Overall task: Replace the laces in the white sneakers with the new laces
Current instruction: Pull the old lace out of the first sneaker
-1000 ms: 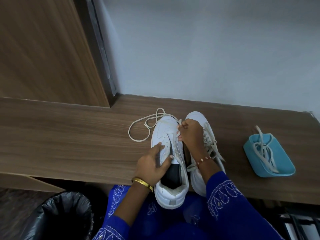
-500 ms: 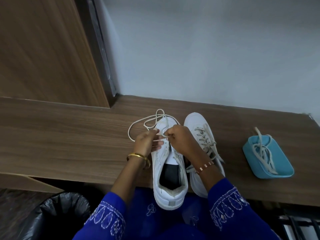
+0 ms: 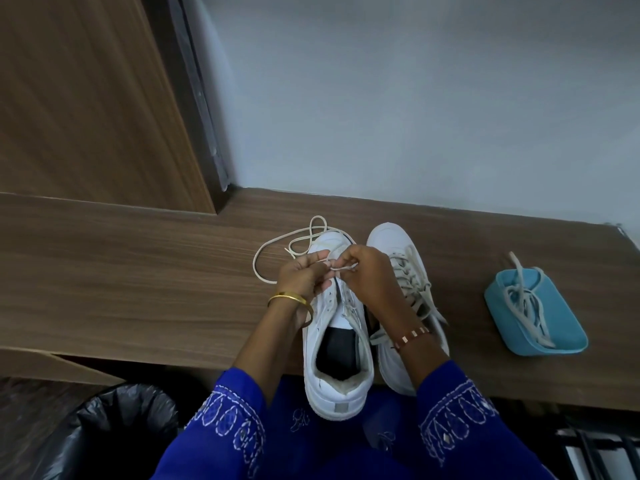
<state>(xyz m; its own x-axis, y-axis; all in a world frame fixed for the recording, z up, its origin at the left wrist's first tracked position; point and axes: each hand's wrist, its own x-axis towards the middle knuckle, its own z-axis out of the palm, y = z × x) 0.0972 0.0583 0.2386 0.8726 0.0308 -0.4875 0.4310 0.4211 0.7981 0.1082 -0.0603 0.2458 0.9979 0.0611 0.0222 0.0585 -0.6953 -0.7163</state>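
Note:
Two white sneakers stand side by side at the near edge of the wooden desk [image 3: 138, 271]. The left sneaker [image 3: 337, 368] has its tongue area open, heel hanging over the edge. A thin cream lace [image 3: 277, 244] loops on the desk beyond its toe. My left hand [image 3: 304, 277] and my right hand [image 3: 367, 275] meet over the toe end, each pinching a bit of that lace. The right sneaker [image 3: 408, 271] is laced with a flat off-white lace; my right forearm covers part of it.
A light blue tray [image 3: 554, 327] at the right holds a tangle of off-white laces. A bin with a black liner [image 3: 114, 431] stands on the floor at the lower left. A wooden panel and a grey wall close the back.
My left hand left the sneaker's side and rose to the toe end, where it now pinches the lace with the right hand. Both hands have closed together there.

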